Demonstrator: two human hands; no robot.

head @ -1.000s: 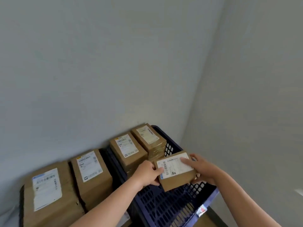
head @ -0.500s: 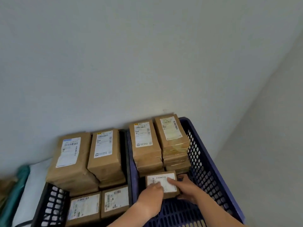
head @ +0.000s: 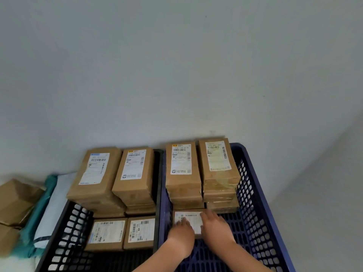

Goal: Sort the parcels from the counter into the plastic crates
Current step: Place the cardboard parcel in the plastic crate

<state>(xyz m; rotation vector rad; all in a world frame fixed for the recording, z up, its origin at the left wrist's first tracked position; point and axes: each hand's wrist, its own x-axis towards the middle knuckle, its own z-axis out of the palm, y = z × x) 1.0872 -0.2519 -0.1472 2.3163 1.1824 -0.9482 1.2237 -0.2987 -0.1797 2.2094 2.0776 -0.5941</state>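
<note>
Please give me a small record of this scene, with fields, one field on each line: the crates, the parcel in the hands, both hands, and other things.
blue crate: right side, two parcel stacks at its back
black crate: left side, two stacks at back, two parcels in front
small parcel: label up, low in blue crate, before the stacks
left hand: on the parcel
right hand: on the parcel
beside black crate: loose boxes, teal bag

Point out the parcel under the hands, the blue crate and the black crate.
parcel under the hands (head: 189,217): head view, white label.
blue crate (head: 247,193): head view, right wall.
black crate (head: 73,222): head view, left wall.
</note>
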